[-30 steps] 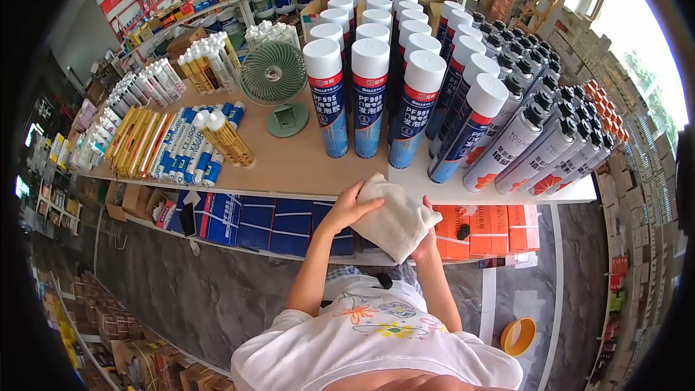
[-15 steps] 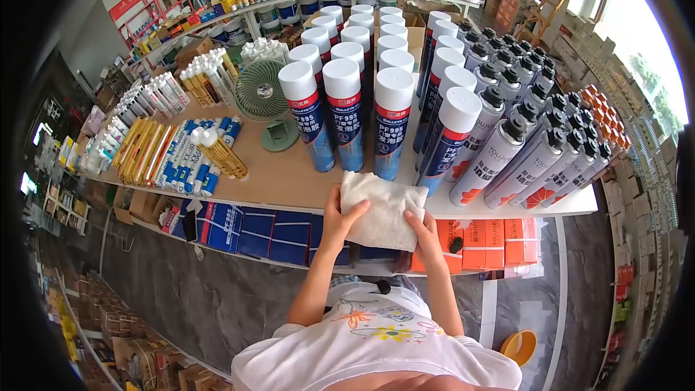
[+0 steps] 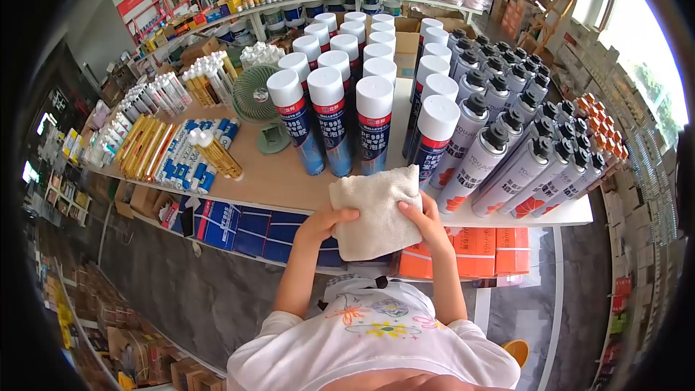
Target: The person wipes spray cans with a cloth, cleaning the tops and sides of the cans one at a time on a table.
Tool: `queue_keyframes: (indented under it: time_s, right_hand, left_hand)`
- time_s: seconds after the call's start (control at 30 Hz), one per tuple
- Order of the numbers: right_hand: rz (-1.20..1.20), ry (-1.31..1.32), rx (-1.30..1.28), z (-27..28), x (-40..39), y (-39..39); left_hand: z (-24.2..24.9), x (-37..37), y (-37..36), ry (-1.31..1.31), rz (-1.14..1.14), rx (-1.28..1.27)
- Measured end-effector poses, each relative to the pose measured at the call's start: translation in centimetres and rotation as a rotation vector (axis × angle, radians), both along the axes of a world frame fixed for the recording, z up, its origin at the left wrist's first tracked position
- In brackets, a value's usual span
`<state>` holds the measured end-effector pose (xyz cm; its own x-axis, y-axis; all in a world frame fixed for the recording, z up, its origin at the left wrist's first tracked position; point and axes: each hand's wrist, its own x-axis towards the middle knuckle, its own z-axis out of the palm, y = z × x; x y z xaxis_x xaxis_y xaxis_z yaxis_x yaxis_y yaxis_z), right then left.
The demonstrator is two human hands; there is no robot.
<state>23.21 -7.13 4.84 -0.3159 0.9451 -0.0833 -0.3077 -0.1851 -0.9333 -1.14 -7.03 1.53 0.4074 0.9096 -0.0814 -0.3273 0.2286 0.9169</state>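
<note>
A folded beige cloth (image 3: 375, 217) is held up in front of my body, above the table's front edge. My left hand (image 3: 326, 221) grips its left side, thumb on top and the fingers hidden beneath. On the right side, my right hand (image 3: 427, 219) pinches the cloth in the same way. Just beyond it stand blue foam spray cans (image 3: 373, 130) with white caps, upright in rows. To the right are silver-grey spray cans (image 3: 476, 166) with black tops, also in rows.
A green fan (image 3: 257, 98) stands left of the cans. Sealant tubes (image 3: 216, 156) lie and stand on the table's left (image 3: 253, 192). Blue boxes (image 3: 250, 232) and orange boxes (image 3: 474, 250) sit on the shelf below. A yellow container (image 3: 515, 352) is on the floor.
Both hands have brought the cloth slightly closer to my body and lower. It now looks larger and more squarely turned. My view has shifted a little; the cans stand as before.
</note>
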Motion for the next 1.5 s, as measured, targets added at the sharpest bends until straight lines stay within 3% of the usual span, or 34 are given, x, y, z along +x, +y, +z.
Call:
queue_keyframes:
  time_s: [0.13, 0.33, 0.4, 0.47, 0.53, 0.6, 0.67, 0.7, 0.8, 0.93, 1.0, 1.1, 1.3, 1.5]
  right_hand:
    - [0.007, -0.056, 0.095, 0.7, 0.4, 0.1]
    - [-0.086, -0.154, 0.240, -0.1, 1.0, 0.8]
    - [-0.202, -0.119, 0.426, -0.6, 1.3, 1.3]
    - [-0.217, -0.124, 0.383, -0.7, 1.6, 1.8]
    - [-0.547, -0.289, 0.683, -1.7, 1.3, 3.1]
    - [-0.618, -0.349, 0.689, -1.8, 1.1, 3.8]
    - [-0.813, -0.588, 0.647, -2.1, 0.6, 4.6]
    - [-0.816, -0.588, 0.554, -2.4, 0.4, 5.0]
    - [-0.901, -0.616, 0.598, -3.5, -0.4, 6.7]
    - [-0.796, -0.654, 0.611, -5.2, -1.8, 8.6]
    - [-0.856, -0.693, 0.656, -5.2, -2.4, 8.8]
    - [-0.964, -0.799, 0.516, -4.5, -2.6, 8.9]
    - [-1.026, -0.768, 0.563, -4.6, -2.9, 9.2]
    - [-0.996, -0.678, 0.499, -4.5, -5.4, 6.2]
  left_hand:
    - [1.4, 1.1, 0.2, 0.030, 0.031, -0.050]
    - [2.3, 2.8, 0.4, -0.030, 0.163, 0.077]
    - [3.0, 2.5, 0.5, 0.098, 0.199, 0.183]
    - [3.7, 1.9, 0.4, 0.135, 0.207, 0.236]
    - [3.8, 1.6, 0.4, 0.174, 0.217, 0.287]
    - [3.5, 1.3, 0.0, 0.138, 0.260, 0.293]
    - [2.8, 1.0, -0.4, 0.113, 0.283, 0.262]
    - [2.5, 1.0, -0.5, 0.083, 0.310, 0.235]
    - [2.4, 0.7, -1.0, 0.051, 0.341, 0.243]
    - [2.1, -0.4, -1.5, 0.041, 0.361, 0.176]
    - [1.6, -1.2, -1.7, 0.058, 0.370, 0.147]
    - [1.1, -2.5, -1.7, 0.058, 0.380, 0.167]
    - [1.2, -2.7, -1.4, -0.074, 0.431, 0.108]
    - [1.6, -4.9, -0.8, -0.012, 0.435, 0.188]
